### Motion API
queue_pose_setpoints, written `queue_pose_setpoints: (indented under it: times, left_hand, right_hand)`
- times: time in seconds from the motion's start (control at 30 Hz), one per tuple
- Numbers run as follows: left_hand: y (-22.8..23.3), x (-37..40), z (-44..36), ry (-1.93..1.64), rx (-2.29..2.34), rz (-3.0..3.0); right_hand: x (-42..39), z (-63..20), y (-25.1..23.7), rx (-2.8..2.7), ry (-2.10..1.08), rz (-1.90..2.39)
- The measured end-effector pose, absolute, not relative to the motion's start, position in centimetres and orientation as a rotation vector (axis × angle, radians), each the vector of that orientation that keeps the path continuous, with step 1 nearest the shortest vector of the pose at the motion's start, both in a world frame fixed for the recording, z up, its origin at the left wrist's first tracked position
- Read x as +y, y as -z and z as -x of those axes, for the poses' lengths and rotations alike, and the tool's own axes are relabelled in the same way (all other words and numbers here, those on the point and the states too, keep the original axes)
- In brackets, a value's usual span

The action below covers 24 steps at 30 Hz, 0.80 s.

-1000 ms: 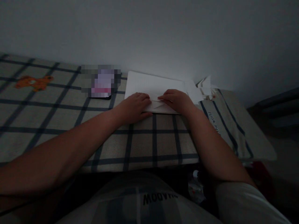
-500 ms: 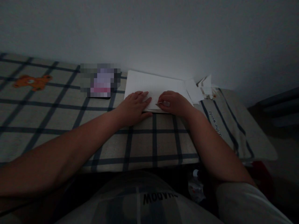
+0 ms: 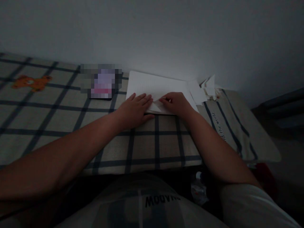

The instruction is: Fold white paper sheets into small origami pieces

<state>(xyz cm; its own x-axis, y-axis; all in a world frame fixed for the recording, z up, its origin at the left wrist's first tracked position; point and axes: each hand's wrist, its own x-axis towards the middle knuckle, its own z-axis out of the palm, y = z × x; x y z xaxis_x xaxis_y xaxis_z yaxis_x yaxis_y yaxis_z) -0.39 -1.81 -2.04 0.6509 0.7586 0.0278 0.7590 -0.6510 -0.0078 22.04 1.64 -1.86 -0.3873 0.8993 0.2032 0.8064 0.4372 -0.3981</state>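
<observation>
Head view, dim room: both hands on a small folded paper (image 3: 159,107) at the near edge of a white sheet stack (image 3: 156,87), which lies on a plaid cloth-covered tabletop (image 3: 71,126) next to the wall. Left hand (image 3: 134,109) lies flat, fingers spread, pressing the paper's left side. Right hand (image 3: 175,103) has its grip closed, fingertips pinched on the paper's right flap, w/ a triangular fold showing between the two hands.

Vs. half a sec ago: right hand was lifting a thin paper edge; now that edge is down and a triangle crease shows, so the flap looks folded over & being flattened. Left hand barely moved, acting as the anchor.

Around: blurred-out object (image 3: 102,81) left of the stack, loose folded paper pieces (image 3: 209,86) to the right by the wall, orange bear print (image 3: 29,82) on the cloth far left.
</observation>
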Motion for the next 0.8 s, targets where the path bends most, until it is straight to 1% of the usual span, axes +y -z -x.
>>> queue_pose_setpoints:
  times: [0.2,0.8]
  left_hand:
    - [1.9,-1.8,0.3,-0.018,-1.321,2.864]
    - [2.3,-1.9,0.5,0.091,-1.282,2.864]
  right_hand:
    - [2.0,-21.7,2.2,-2.188,-0.364,1.562]
    - [2.3,-21.7,3.1,-2.165,-0.149,1.638]
